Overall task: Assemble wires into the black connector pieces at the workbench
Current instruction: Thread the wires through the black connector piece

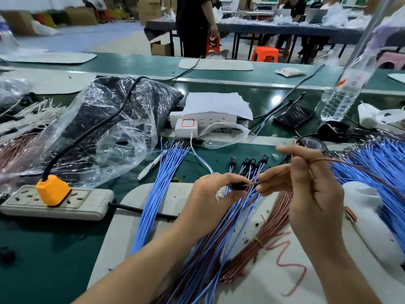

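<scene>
Here, left hand (215,189) pinches black connector (238,186) — right hand (306,183) pinches brown wire (254,183).

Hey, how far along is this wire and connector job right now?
Done: a few black connectors with wires fitted lie behind the hands. In hand: the left hand pinches a small black connector piece while the right hand holds a thin brown wire to it. Left: a loose bundle of blue wires, a banded bundle of brown wires, so plenty seems to remain.
</scene>
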Available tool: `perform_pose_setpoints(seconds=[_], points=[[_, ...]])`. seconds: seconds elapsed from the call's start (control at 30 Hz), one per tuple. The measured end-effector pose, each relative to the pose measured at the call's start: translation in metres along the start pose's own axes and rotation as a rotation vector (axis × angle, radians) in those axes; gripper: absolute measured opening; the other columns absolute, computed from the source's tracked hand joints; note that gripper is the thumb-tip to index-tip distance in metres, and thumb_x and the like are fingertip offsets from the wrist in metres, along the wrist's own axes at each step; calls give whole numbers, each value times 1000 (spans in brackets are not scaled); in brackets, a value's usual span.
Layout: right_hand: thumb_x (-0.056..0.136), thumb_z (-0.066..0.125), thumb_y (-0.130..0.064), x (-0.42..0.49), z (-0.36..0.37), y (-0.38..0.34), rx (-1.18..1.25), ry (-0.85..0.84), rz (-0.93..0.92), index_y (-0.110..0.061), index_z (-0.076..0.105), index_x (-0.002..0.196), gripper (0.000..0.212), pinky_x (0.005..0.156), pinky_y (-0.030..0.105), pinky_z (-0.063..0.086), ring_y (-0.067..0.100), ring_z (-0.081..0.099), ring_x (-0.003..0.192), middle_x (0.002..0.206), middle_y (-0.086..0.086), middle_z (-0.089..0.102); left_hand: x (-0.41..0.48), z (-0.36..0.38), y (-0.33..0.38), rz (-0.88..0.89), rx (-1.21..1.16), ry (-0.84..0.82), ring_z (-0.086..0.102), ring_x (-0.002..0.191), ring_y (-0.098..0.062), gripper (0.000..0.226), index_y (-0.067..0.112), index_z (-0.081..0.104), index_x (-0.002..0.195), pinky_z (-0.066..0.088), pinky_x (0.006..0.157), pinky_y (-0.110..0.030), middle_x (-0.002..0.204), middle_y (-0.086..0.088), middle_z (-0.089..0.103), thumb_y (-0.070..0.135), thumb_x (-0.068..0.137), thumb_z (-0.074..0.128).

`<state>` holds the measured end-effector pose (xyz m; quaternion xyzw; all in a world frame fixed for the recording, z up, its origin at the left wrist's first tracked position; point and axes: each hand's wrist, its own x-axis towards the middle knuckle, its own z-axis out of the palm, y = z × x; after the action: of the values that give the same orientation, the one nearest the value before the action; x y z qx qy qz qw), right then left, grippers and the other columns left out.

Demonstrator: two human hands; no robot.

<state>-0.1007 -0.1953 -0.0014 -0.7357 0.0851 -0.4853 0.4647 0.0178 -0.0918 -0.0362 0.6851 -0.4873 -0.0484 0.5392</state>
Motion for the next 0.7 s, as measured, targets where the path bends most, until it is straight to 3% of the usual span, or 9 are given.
perform_pose_setpoints(seconds=[0.17, 0.37, 0.5, 0.63, 0.7], points=[[100, 37, -31, -1, 2, 6, -89, -62, -12, -26, 57, 105, 21, 59, 25, 56, 11, 69, 59, 74, -5, 70, -1, 1, 0, 14, 48, 26, 61, 83, -7, 30, 20, 73, 104, 44, 86, -30, 91, 10, 71, 9, 76, 75], [101, 36, -27, 1, -1, 9, -145, -92, -82, -25, 58, 104, 22, 61, 23, 55, 9, 67, 62, 75, -2, 69, 1, 2, -2, 48, 117, 12, 55, 76, -4, 34, 23, 71, 109, 42, 84, -41, 89, 7, 74, 18, 76, 73], [99, 38, -31, -4, 4, 10, -118, -160, 1, -22, 61, 103, 25, 59, 22, 54, 9, 67, 60, 73, -1, 68, 0, 1, -3, 87, 150, -14, 55, 75, -7, 34, 22, 71, 111, 42, 81, -44, 86, 10, 72, 20, 77, 72], [98, 45, -33, -4, 11, 12, -50, -160, 152, -25, 68, 104, 25, 50, 15, 43, 10, 56, 47, 85, -9, 68, 0, 2, 1, 81, 118, 20, 50, 79, -6, 33, 18, 73, 106, 43, 86, -35, 76, 25, 56, 17, 74, 77], [96, 47, -31, -4, 13, 12, 23, -151, 231, -22, 69, 104, 25, 46, 13, 40, 9, 51, 43, 74, -11, 64, 0, 1, 2, 75, 62, 20, 54, 78, -8, 29, 16, 74, 104, 45, 81, -28, 79, 29, 58, 16, 75, 75]])
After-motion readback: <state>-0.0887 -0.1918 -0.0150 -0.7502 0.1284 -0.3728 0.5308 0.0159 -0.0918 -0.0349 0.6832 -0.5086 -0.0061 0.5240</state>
